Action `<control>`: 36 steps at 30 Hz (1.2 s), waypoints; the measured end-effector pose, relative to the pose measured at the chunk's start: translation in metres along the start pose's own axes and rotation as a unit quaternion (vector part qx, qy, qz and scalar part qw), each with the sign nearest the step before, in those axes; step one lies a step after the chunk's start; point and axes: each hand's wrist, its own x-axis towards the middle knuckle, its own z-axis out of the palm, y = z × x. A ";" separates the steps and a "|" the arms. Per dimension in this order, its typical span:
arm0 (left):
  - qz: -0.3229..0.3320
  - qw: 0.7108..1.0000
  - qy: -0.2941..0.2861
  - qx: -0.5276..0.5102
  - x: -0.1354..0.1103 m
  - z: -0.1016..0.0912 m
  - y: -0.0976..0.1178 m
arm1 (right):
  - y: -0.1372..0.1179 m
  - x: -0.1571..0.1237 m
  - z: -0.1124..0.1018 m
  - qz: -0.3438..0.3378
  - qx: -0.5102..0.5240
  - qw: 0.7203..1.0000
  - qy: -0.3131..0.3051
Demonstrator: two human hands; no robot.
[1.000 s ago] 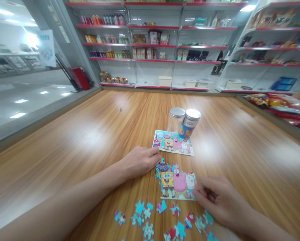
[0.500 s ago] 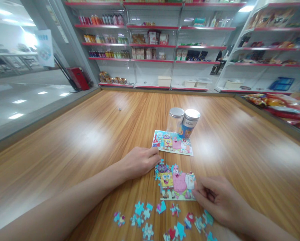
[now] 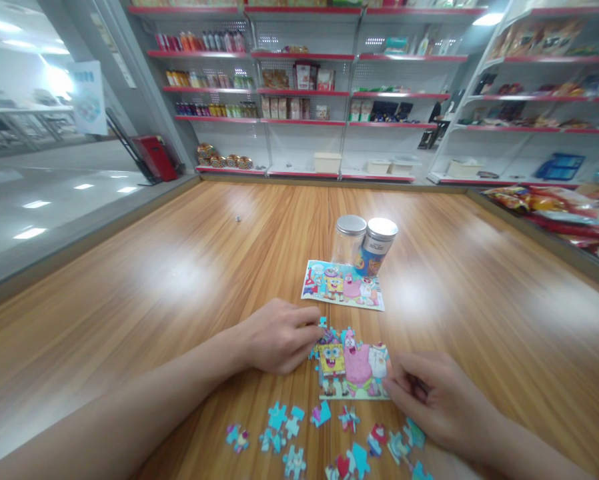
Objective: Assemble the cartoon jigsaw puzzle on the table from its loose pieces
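Where the person's forearms reach across the wooden table (image 3: 179, 267), a largely assembled SpongeBob jigsaw puzzle (image 3: 352, 370) lies flat, its top-left edge still ragged. Taking the puzzle as the clock's centre, the left hand (image 3: 277, 337) comes in from about 9 o'clock, half curled, with its fingertips at that ragged edge beside a small blue piece; I cannot tell whether it has hold of anything. The right hand (image 3: 429, 400) sits at about 3 o'clock, fingers bent and touching the puzzle's right edge, and whether they pinch a piece is hidden from me.

At 12 o'clock, a printed picture card (image 3: 342, 285) lies just beyond the puzzle and stands between it and two upright containers: a clear jar with a silver lid (image 3: 349, 240) and a blue canister (image 3: 377, 247), side by side and touching. Loose puzzle pieces (image 3: 294, 427) are scattered from 6 to 5 o'clock, the nearest ones close to the right wrist. Farther off, red-edged store shelves (image 3: 299, 93) line the far wall, and snack bags (image 3: 544, 217) are heaped at the table's far right.
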 end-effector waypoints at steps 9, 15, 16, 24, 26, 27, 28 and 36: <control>-0.029 0.999 -0.005 -0.013 -0.001 0.002 -0.002 | 0.001 -0.001 0.001 0.002 0.004 1.000 -0.004; -0.042 0.999 0.005 0.001 -0.002 0.003 -0.006 | 0.002 -0.002 0.001 -0.003 -0.013 1.000 0.006; -0.042 0.999 0.004 0.000 -0.002 0.003 -0.006 | 0.002 -0.002 0.002 -0.004 -0.014 1.000 0.007; -0.035 0.999 0.010 -0.009 -0.003 0.004 -0.007 | 0.001 -0.001 0.002 0.011 -0.004 1.000 0.000; -0.027 0.999 0.021 -0.015 -0.004 0.004 -0.009 | 0.002 -0.001 0.002 0.017 0.003 1.000 -0.003; -0.027 0.999 0.030 -0.020 -0.005 0.004 -0.010 | 0.002 -0.001 0.002 0.021 0.008 1.000 -0.006; -0.030 0.998 0.041 -0.026 -0.006 0.004 -0.012 | 0.003 -0.001 0.002 0.024 0.015 1.000 -0.007; -0.189 0.949 0.194 -0.161 -0.014 0.007 -0.023 | 0.001 0.005 -0.002 0.091 0.078 0.992 0.050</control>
